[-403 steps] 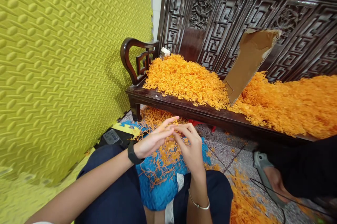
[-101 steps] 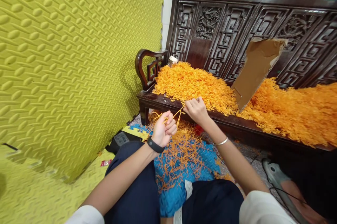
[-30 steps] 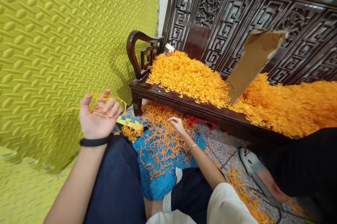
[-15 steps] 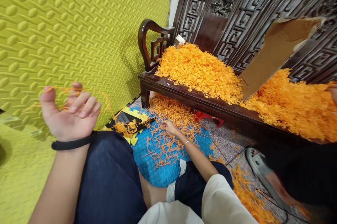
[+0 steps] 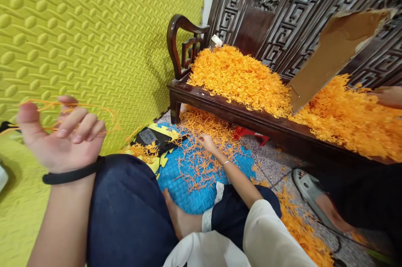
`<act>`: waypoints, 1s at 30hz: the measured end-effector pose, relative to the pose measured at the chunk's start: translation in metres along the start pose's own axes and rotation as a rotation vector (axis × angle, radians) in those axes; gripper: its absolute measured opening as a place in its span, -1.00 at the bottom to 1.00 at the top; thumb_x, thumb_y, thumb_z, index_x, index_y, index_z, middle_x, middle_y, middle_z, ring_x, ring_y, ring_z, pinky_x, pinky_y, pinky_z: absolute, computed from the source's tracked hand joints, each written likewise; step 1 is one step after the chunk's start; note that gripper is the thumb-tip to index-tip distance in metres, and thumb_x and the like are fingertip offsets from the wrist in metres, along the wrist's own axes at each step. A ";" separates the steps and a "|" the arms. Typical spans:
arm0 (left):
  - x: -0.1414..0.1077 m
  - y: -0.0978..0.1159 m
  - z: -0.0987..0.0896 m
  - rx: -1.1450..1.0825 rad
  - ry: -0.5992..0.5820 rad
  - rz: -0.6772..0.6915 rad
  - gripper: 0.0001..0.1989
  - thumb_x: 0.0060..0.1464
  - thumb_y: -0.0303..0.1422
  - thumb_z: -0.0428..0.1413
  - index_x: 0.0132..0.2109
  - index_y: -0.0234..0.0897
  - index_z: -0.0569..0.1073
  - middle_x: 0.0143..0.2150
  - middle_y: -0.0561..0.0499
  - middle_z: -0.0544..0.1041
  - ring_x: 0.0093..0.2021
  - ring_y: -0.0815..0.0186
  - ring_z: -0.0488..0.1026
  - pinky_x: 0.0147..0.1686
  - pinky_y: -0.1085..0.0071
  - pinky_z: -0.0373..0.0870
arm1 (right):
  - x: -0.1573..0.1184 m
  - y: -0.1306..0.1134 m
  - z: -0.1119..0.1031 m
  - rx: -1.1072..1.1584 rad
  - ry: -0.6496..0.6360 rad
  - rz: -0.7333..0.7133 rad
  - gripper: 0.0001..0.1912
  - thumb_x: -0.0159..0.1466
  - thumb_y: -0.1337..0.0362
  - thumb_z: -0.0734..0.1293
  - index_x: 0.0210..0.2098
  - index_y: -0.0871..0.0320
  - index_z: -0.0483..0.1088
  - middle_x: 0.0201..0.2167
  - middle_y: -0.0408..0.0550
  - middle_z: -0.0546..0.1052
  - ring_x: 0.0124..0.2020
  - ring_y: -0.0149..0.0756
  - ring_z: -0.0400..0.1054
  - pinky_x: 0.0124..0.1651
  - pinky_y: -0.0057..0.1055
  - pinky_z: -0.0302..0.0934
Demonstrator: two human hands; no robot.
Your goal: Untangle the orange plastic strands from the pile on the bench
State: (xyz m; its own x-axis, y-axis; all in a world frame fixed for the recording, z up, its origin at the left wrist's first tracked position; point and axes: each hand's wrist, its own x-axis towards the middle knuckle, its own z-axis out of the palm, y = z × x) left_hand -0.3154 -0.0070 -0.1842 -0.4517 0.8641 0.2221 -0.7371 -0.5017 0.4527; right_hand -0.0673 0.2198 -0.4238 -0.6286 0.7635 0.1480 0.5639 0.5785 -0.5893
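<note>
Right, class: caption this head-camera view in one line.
Left hand lifts orange strands; right hand touches orange scraps on blue mat.

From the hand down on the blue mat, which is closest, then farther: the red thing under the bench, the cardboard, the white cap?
From the right hand:
1. Red thing, just right, under the bench.
2. White cap, up in the bench's corner.
3. Cardboard, far right, leaning on the bench back.
</note>
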 end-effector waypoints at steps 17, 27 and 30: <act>0.006 -0.017 0.009 -0.023 -0.016 -0.085 -0.51 0.13 0.00 -0.29 -0.33 -0.29 0.30 -0.81 0.22 0.14 -0.82 0.55 0.01 -0.80 0.59 0.00 | 0.077 -0.096 -0.406 -0.370 1.085 -0.441 -0.52 0.14 0.07 0.20 -0.05 0.26 0.24 -0.39 -0.11 0.40 -0.37 -0.50 0.33 -0.37 -0.54 0.15; 0.037 -0.085 0.033 0.073 -0.170 -0.255 -0.29 0.13 0.00 -0.52 -0.42 -0.33 0.38 -0.84 0.15 0.08 -0.82 0.48 -0.07 -0.79 0.52 0.01 | -0.044 -0.099 -0.294 -0.326 0.759 -0.412 -0.84 0.22 0.31 0.20 -0.34 0.23 0.38 -0.45 -0.17 0.44 -0.41 -0.50 0.32 -0.32 -0.50 0.19; 0.045 -0.115 0.034 0.114 -0.287 -0.329 -0.32 0.16 -0.07 -0.50 -0.39 -0.33 0.42 -0.82 0.10 0.12 -0.81 0.42 0.03 -0.76 0.48 0.06 | -0.068 -0.058 -0.278 -0.248 0.804 -0.249 -0.84 0.21 0.32 0.19 -0.34 0.23 0.39 -0.48 -0.15 0.44 -0.45 -0.48 0.31 -0.33 -0.49 0.19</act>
State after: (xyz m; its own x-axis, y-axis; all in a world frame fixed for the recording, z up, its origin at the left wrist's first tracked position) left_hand -0.2335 0.0910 -0.1968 -0.0333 0.9613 0.2733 -0.7508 -0.2046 0.6280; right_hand 0.0917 0.2143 -0.1785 -0.2340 0.5234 0.8193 0.6193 0.7299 -0.2895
